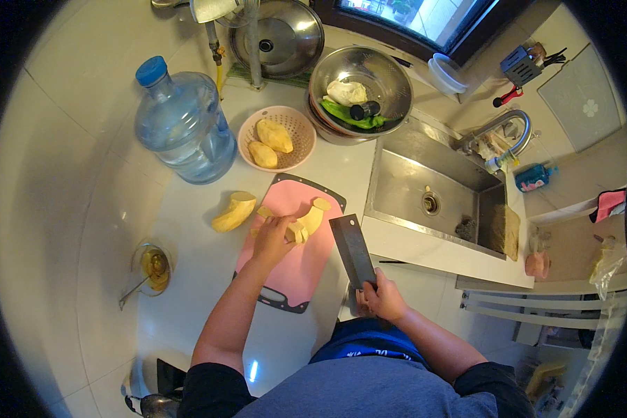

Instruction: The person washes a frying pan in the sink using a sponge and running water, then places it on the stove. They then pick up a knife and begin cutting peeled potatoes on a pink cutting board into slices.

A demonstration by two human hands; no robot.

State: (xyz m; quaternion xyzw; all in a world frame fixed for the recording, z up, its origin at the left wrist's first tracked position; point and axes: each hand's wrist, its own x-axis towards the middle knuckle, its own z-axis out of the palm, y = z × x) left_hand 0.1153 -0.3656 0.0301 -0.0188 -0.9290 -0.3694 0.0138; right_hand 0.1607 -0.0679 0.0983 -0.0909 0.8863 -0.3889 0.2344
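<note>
A pink cutting board (303, 271) with a dark rim lies on the counter. My left hand (274, 237) is over its left part, fingers bent at pieces of a peeled yellow root vegetable (312, 218); whether it grips one cannot be told. My right hand (384, 298) holds a cleaver (352, 248) by the handle, its blade just right of the board. Another peeled chunk (234, 211) lies on the counter left of the board. Behind the board, a pink colander (309, 137) holds two peeled pieces (274, 135).
A large blue water bottle (183, 125) stands back left. A steel colander (405, 89) with green peppers (345, 112) sits behind. The steel sink (407, 177) is at the right, its faucet (525, 130) beyond. A glass bowl (157, 269) with a spoon is at the left.
</note>
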